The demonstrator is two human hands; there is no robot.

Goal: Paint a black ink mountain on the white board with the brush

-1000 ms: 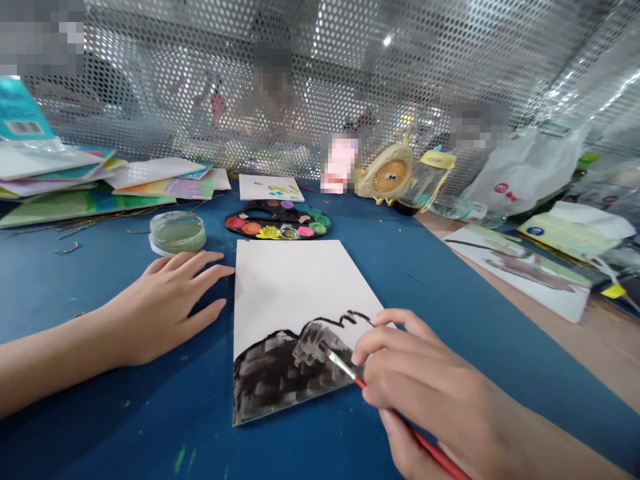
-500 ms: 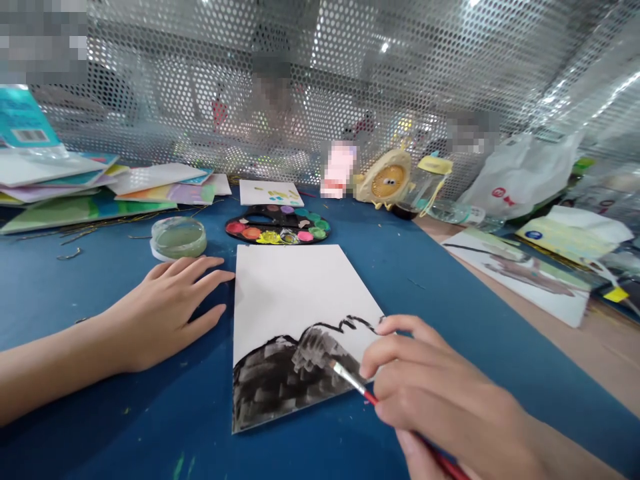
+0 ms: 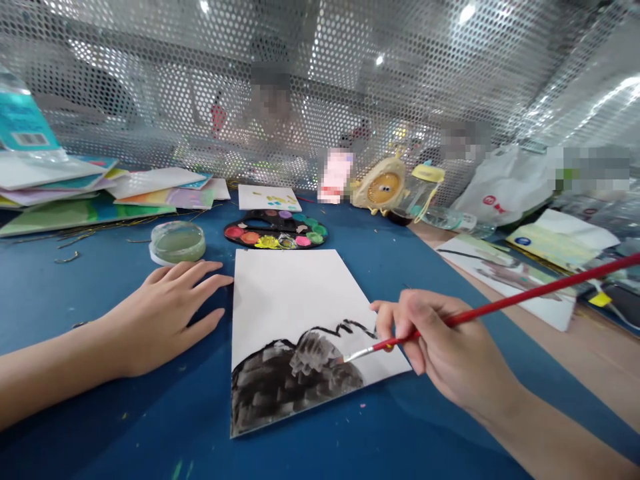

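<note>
A white card (image 3: 290,293) lies on the blue table (image 3: 440,287) in front of me, its lower part painted in black and grey strokes. My right hand (image 3: 440,347) pinches a red-handled paintbrush (image 3: 500,307) whose tip rests on the black paint at the card's right side. The handle points up to the right. My left hand (image 3: 160,313) lies flat on the table with fingers spread, its fingertips touching the card's left edge.
A round paint palette (image 3: 277,233) sits beyond the card, and a small dish of greenish water (image 3: 177,241) stands to its left. Stacked papers (image 3: 75,193) lie far left. A painted sheet (image 3: 505,273), a plastic bag and a bottle (image 3: 417,193) crowd the right. Perforated metal mesh closes the back.
My right hand has turned and moved right, so the brush handle now swings out to the upper right instead of pointing back toward me. The left hand has stayed put.
</note>
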